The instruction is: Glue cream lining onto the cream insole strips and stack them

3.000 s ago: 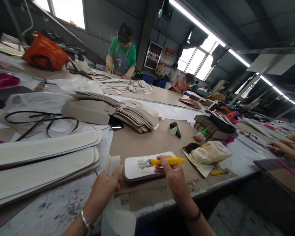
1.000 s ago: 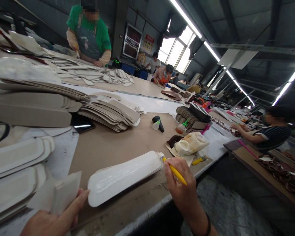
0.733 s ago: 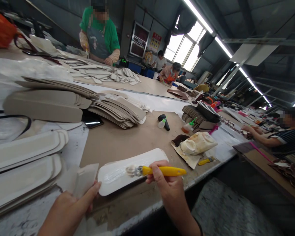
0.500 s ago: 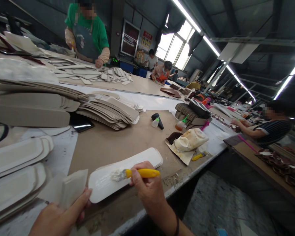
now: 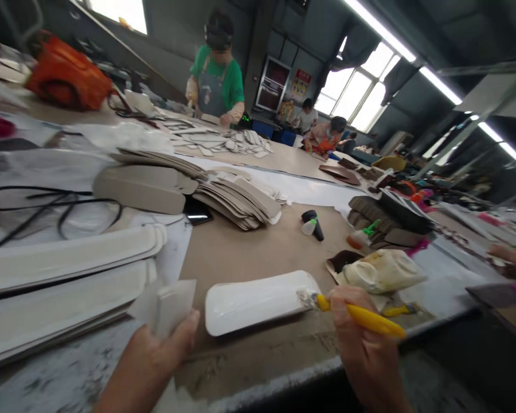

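My right hand grips a yellow-handled brush. Its bristles touch the right end of a long white panel with rounded corners, which lies on top of a thin stack and has a wet, glossy coating. In my left hand is a small bundle of translucent white sheets, pinched under the thumb. That hand is just left of the panel and apart from it. Two stacks of long white panels lie farther left.
A stained white jug lies beside a second yellow-handled brush. Grey-beige panel stacks, a phone and small glue bottles sit beyond. A black cord curls at left. A co-worker in green stands across the table.
My right hand has swept the brush from the panel's left half to its right end. My left hand has come away from the panel's edge, still with the sheets. The view has turned left.
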A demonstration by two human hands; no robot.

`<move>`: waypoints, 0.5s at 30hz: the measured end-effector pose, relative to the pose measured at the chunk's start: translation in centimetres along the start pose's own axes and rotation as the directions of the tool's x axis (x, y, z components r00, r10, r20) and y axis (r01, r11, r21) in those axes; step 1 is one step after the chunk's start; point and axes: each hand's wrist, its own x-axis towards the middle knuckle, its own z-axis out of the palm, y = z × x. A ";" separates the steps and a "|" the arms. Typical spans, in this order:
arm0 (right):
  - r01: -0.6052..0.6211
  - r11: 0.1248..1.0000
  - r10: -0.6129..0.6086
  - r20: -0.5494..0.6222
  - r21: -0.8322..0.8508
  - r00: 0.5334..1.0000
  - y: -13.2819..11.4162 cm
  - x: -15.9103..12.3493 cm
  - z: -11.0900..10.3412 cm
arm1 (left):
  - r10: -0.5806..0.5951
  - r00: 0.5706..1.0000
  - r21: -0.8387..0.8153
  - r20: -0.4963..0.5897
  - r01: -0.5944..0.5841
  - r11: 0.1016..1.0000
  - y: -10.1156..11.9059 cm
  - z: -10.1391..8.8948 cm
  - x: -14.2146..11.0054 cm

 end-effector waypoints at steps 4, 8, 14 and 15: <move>-0.333 0.863 0.257 0.236 0.380 0.937 -3.6 -0.3 3.6 | 0.003 0.968 -0.324 0.251 0.081 0.943 1.8 -0.1 -2.1; -0.609 0.612 0.274 0.588 0.504 0.761 -6.5 -0.6 7.3 | 0.024 0.934 -0.442 0.356 0.145 0.885 2.1 0.7 -3.0; -0.734 0.452 0.255 0.714 0.508 0.651 -7.4 -0.5 8.7 | -0.082 0.919 -0.475 0.385 0.273 0.836 1.8 1.3 -3.9; -0.697 0.485 0.298 0.650 0.528 0.699 -7.2 -0.5 8.6 | -0.117 0.921 -0.469 0.372 0.296 0.832 1.7 1.3 -4.0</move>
